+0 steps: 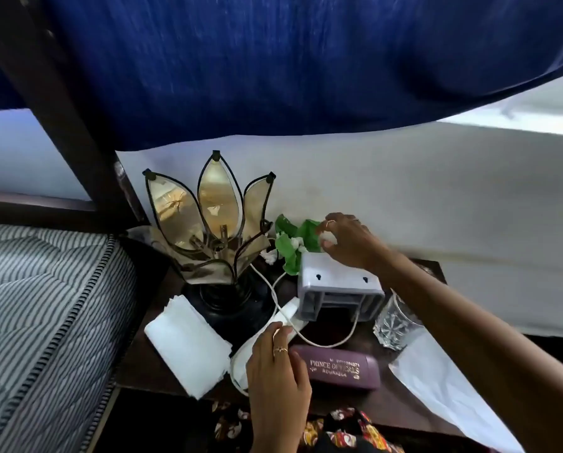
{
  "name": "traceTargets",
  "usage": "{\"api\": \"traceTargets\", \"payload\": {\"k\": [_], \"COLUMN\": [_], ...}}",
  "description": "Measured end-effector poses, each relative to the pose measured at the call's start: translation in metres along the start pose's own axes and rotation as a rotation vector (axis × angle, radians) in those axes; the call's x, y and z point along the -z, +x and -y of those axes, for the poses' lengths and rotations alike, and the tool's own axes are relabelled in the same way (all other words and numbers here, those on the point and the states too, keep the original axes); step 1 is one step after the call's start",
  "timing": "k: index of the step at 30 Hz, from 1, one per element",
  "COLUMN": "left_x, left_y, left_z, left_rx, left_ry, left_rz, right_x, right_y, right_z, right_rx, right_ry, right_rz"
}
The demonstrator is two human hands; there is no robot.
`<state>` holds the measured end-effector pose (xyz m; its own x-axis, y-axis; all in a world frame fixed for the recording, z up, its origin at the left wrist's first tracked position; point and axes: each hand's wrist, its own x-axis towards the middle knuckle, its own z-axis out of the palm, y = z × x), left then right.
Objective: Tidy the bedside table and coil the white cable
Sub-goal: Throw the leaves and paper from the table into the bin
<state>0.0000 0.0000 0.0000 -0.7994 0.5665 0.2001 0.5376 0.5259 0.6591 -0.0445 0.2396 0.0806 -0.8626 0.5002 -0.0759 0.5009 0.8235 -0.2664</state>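
A thin white cable (274, 297) runs from the lotus-shaped lamp (208, 220) across the dark bedside table (162, 361), loops in front of a grey plastic box (335, 282) and rises behind it. My left hand (277, 364) lies over a white power strip (290, 313) at the table's front, its fingers curled on it. My right hand (345, 240) reaches over the grey box to a green-leaved plant (288, 243) and pinches a small white flower there. A purple spectacle case (339, 367) lies just right of my left hand.
A stack of white tissues (185, 344) lies front left. A cut-glass tumbler (394, 322) stands right of the grey box, with white paper (443, 387) at the right edge. A striped mattress (38, 315) is to the left; a blue curtain (273, 60) hangs above.
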Motion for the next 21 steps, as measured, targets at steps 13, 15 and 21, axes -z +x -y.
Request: {"api": "traceTargets", "payload": {"k": [13,15,21], "left_x": [-0.021,-0.021,-0.019], "left_y": [0.017,0.016,0.015], "left_z": [0.010,0.010,0.013], "left_rx": [0.029,0.034,0.050], "left_ry": [-0.066,-0.077,-0.100], "left_rz": [-0.010,-0.010,-0.010], "right_x": [-0.041,-0.045,-0.017], "right_y": [0.075,0.074,0.049], "right_z": [-0.005,-0.004,0.001], "right_rx": [0.028,-0.032,-0.040], "right_ry": [-0.040,-0.122,0.008], "right_rz": [0.143,0.103,-0.142]}}
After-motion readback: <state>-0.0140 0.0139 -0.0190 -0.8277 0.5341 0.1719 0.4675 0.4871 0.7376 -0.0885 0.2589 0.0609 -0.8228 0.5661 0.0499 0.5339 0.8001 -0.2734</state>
